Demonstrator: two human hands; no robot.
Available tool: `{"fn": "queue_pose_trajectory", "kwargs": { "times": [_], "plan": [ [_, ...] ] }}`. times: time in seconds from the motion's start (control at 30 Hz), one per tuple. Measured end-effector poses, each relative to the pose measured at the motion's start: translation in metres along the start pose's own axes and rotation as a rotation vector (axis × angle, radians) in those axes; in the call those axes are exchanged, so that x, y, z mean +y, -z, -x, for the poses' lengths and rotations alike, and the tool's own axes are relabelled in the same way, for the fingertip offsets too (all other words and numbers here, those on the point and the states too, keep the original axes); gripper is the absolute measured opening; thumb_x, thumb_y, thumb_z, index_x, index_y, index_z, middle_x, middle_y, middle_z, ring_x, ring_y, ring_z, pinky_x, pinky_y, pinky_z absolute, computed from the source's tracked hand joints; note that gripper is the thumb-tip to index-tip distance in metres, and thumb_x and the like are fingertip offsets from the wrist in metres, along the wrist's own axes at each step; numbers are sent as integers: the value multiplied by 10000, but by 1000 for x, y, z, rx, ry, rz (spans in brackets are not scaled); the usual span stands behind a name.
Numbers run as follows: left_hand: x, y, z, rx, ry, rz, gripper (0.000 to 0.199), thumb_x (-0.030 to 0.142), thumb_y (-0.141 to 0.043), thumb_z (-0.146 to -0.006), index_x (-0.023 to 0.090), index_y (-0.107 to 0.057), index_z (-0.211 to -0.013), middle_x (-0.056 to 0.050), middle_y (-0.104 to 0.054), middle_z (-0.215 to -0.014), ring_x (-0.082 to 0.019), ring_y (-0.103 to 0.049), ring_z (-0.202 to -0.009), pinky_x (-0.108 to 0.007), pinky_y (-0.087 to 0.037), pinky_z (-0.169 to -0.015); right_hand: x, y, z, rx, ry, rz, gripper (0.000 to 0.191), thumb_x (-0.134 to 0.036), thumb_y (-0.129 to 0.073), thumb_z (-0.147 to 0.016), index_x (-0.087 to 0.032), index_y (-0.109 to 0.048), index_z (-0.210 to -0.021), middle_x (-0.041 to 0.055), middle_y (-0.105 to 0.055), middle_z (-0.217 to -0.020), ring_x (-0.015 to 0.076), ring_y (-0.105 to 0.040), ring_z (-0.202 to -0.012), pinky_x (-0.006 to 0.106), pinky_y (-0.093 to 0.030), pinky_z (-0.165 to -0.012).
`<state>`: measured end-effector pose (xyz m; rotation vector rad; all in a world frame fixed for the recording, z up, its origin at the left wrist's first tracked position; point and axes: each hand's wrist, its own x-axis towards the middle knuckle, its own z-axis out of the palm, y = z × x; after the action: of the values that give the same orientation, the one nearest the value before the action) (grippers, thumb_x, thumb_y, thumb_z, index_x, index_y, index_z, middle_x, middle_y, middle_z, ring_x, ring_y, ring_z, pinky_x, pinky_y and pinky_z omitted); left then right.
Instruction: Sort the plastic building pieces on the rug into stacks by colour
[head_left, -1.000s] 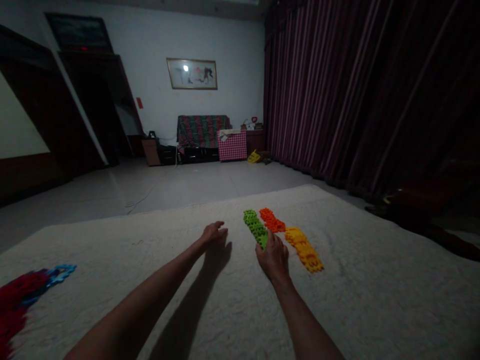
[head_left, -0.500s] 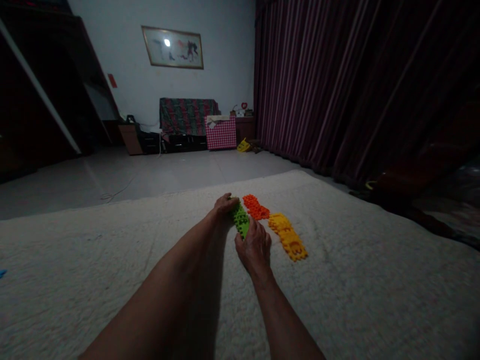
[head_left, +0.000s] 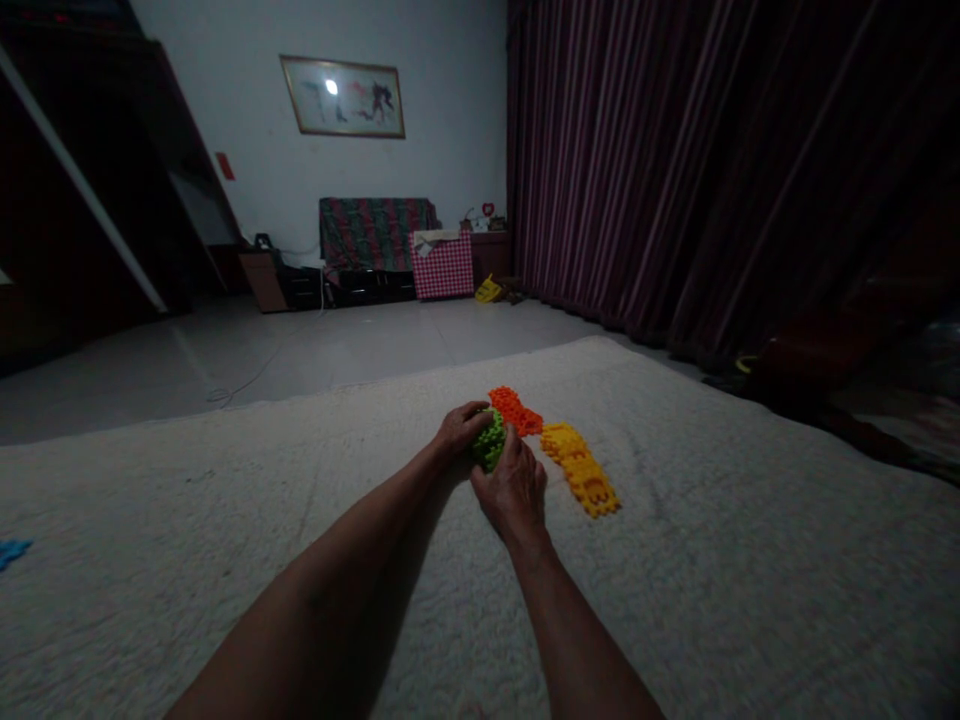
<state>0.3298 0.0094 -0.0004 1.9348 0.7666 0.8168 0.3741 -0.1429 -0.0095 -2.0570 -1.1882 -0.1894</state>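
Note:
Green toothed foam-like pieces (head_left: 489, 441) lie bunched together between my two hands on the pale quilted cover. My left hand (head_left: 460, 428) grips them from the upper left, its fingers over their top edge. My right hand (head_left: 514, 486) holds their lower right side, thumb and fingers bent around them. Just behind the green pieces lie orange pieces (head_left: 513, 410) with similar toothed edges. A row of overlapping yellow pieces (head_left: 580, 468) runs to the right of my right hand; the nearest one bears a number-like shape.
A blue piece (head_left: 12, 552) lies at the far left edge of the quilted cover (head_left: 187, 560). Beyond the cover are the tiled floor with a thin cable (head_left: 251, 380), a cloth-covered cabinet and a yellow object (head_left: 488, 290). Dark curtains (head_left: 600, 170) hang on the right.
The green pieces, earlier stretched out in a longer strip, are now bunched closer together. My left hand has moved slightly right and down, nearer my right hand. More of the blue piece shows.

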Motion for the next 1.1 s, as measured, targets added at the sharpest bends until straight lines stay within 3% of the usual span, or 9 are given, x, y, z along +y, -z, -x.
{"fn": "queue_pose_trajectory", "kwargs": {
  "times": [0.17,0.47,0.63,0.87,1.1],
  "plan": [
    [4,-2,16,57,-75,-110,430,324,-536,-861,154,-666,-1234,-82,-702,-1218,-234,-628,-1140,-338,-470,-1033,-1,1,-1,-12,2,-24,780,-282,-620,-760,-127,-299,-1453,183,-575,-1309,313,-533,-1195,431,-385,-984],
    [10,6,33,84,-30,-124,488,209,-541,-795,176,-633,-1274,-55,-712,-1173,-211,-651,-1055,-322,-496,-986,-2,0,-5,-73,30,-8,793,-249,-643,-755,-134,-306,-1464,167,-630,-1215,287,-621,-1068,385,-433,-934],
    [12,11,53,134,43,-127,474,191,-516,-801,179,-631,-1261,-52,-715,-1152,-200,-653,-1045,-299,-491,-983,1,-4,-4,-104,114,-77,744,-236,-632,-763,-162,-348,-1446,157,-621,-1251,283,-617,-1099,389,-452,-945],
    [25,33,103,247,184,-125,495,206,-498,-829,175,-583,-1316,-60,-700,-1182,-185,-641,-1075,-289,-479,-994,-2,-9,4,-177,369,-332,731,-272,-636,-694,-169,-421,-1385,153,-623,-1275,281,-609,-1152,426,-493,-970],
    [39,69,178,317,282,-99,542,187,-526,-805,183,-572,-1345,-69,-698,-1208,-191,-640,-1097,-298,-474,-1008,-39,-6,49,-249,416,-372,695,-401,-615,-681,-181,-498,-1330,136,-663,-1209,277,-673,-1011,387,-552,-829]
  ]
}}
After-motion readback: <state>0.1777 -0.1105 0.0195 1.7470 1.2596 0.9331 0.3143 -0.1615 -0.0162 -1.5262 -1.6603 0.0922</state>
